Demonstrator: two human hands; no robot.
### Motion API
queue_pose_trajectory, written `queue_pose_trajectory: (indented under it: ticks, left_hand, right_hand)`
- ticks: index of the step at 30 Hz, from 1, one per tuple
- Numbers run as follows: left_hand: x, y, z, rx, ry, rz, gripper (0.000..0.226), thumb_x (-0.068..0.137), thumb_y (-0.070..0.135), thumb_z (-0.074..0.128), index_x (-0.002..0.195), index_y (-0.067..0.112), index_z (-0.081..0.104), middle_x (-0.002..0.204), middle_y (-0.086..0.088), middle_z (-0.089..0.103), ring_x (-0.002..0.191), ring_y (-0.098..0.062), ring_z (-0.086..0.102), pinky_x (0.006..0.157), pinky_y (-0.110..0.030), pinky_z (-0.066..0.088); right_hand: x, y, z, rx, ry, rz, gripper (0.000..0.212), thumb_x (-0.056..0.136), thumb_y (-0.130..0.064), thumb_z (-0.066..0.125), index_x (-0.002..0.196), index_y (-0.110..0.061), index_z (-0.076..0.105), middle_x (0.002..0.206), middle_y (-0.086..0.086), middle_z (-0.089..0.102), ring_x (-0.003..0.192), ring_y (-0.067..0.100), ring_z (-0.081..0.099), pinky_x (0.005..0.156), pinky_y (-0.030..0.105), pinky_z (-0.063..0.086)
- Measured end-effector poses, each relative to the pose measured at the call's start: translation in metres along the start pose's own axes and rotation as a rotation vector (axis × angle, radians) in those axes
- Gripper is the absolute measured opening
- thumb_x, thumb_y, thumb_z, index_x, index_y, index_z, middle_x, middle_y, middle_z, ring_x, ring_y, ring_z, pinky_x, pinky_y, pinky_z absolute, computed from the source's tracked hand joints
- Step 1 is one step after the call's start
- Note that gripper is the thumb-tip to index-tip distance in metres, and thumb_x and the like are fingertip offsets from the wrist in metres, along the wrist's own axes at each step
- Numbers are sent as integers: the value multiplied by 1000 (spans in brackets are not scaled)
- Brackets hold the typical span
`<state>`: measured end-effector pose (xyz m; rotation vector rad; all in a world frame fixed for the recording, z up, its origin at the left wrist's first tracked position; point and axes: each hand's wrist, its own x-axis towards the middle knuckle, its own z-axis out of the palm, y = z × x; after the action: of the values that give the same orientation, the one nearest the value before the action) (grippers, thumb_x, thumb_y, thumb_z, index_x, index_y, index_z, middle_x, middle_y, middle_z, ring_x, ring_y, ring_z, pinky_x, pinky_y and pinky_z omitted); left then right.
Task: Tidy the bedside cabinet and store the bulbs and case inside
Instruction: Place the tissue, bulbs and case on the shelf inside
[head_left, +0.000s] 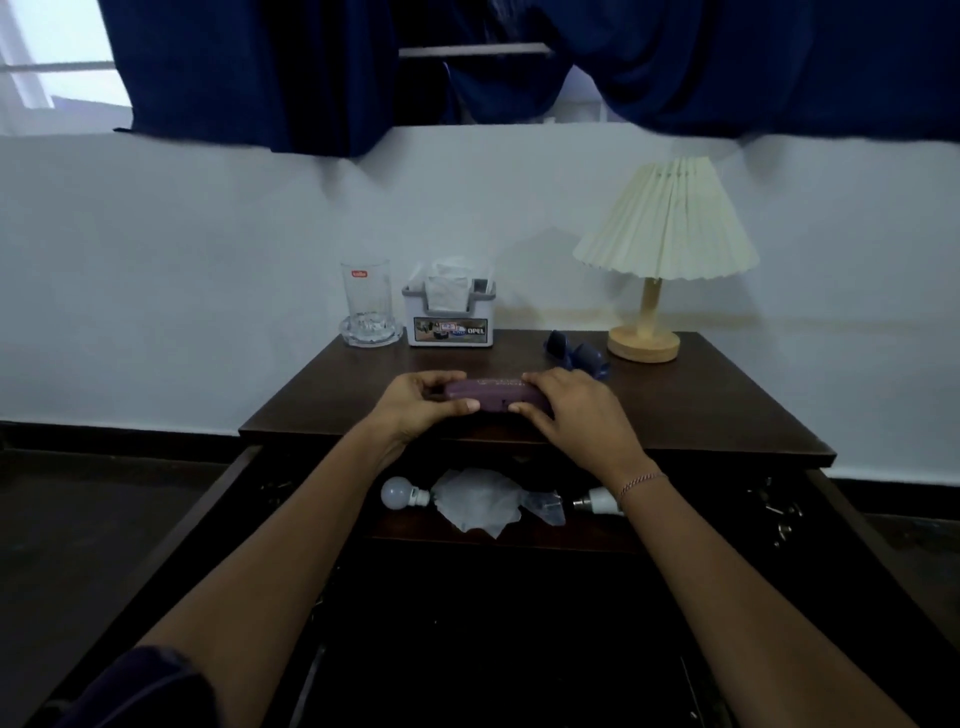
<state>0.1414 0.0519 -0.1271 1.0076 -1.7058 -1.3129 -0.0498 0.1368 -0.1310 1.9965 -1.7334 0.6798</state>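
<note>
Nearest me, both forearms reach forward over the open drawer of the bedside cabinet. In the drawer I see a white bulb toward the left, its cap pointing right and touching a crumpled clear plastic wrap. A second bulb lies just right of the wrap, partly hidden behind my right wrist, which wears a thin thread bracelet. The drawer's far corners hold small dark bits I cannot identify.

Above the drawer, at the front edge of the cabinet top, I hold the purple case lengthwise between both hands. My left hand is closed on its left end, thumb on the near side and fingers curled over the far side. My right hand covers its right end, fingers draped over the top and thumb against the front. I cannot tell whether the case rests on the wood or is lifted just clear of it.

Farther back, a dark blue pair of glasses lies right of centre, near the round wooden base of a lamp with a pleated cream shade at the back right corner. At the back left corner, a clear glass stands in a glass dish, just beside a white organiser box stuffed with paper sachets. Behind them is a pale wall under dark blue curtains.
</note>
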Motion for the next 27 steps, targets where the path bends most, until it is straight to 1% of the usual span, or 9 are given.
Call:
queue_pose_trajectory:
  ticks: [3, 8, 9, 13, 15, 18, 22, 24, 27]
  left_hand:
    - [0, 0, -1, -32, 7, -17, 55, 71, 1, 75, 123, 3, 57, 111, -16, 64, 87, -11, 61, 68, -3, 50]
    - [-1, 3, -2, -73, -14, -40, 56, 72, 1, 75, 125, 4, 56, 108, -16, 65, 95, -18, 61, 72, -7, 52]
    - [-1, 3, -2, -87, -17, -49, 56, 72, 1, 75, 125, 4, 56, 107, -16, 65, 95, -19, 62, 72, -9, 52]
    - [-1, 2, -5, -119, -7, -60, 59, 72, 0, 75, 127, 3, 55, 111, -17, 64, 98, -21, 62, 84, -20, 53]
    - [-2, 3, -5, -110, -12, -46, 60, 70, -3, 75, 126, 2, 55, 110, -17, 64, 93, -19, 64, 83, -19, 54]
    - [-5, 2, -5, -122, -45, -3, 65, 68, -11, 73, 128, 2, 54, 107, -16, 66, 86, -10, 65, 73, -12, 54]
    - [-6, 1, -5, -149, -70, 38, 79, 64, -17, 73, 134, 11, 49, 116, -14, 66, 99, -15, 64, 82, -16, 54]
    - [-4, 0, -6, -162, -67, 32, 84, 63, -19, 72, 136, 13, 45, 119, -16, 65, 99, -13, 64, 83, -17, 54]
    - [0, -3, -7, -150, -71, 13, 87, 62, -19, 73, 139, 7, 41, 120, -16, 64, 106, -19, 63, 89, -22, 53]
  right_hand:
    - [4, -6, -1, -98, -62, -19, 46, 93, -44, 42, 121, -10, 53, 109, 10, 64, 94, 27, 61, 71, 35, 50]
    - [10, -9, -3, -290, -109, -107, 36, 89, -36, 41, 91, -8, 62, 72, 8, 67, 55, 24, 61, 48, 28, 49]
    - [13, -9, -3, -315, -99, -121, 37, 91, -35, 37, 91, -8, 62, 73, 8, 67, 56, 24, 61, 49, 28, 48]
    - [23, -3, -8, -170, -200, -68, 40, 96, -42, 32, 113, -11, 50, 110, 9, 61, 97, 25, 58, 73, 34, 48]
    - [28, 5, -15, -54, -203, -38, 41, 93, -49, 38, 112, -17, 54, 112, 5, 62, 100, 20, 58, 78, 31, 46]
    - [39, 18, -22, 133, -224, 16, 38, 90, -50, 45, 104, -20, 63, 104, 1, 68, 93, 17, 62, 72, 26, 41]
    - [59, 23, -17, 223, -285, 133, 43, 91, -51, 42, 103, -19, 68, 91, 6, 71, 82, 19, 64, 72, 31, 46]
    - [65, 26, -11, 289, -293, 208, 45, 91, -52, 42, 103, -19, 69, 83, 4, 69, 76, 16, 61, 69, 28, 43]
    - [69, 29, 0, 363, -309, 288, 46, 92, -49, 41, 100, -14, 70, 65, -5, 59, 63, 10, 54, 62, 25, 37]
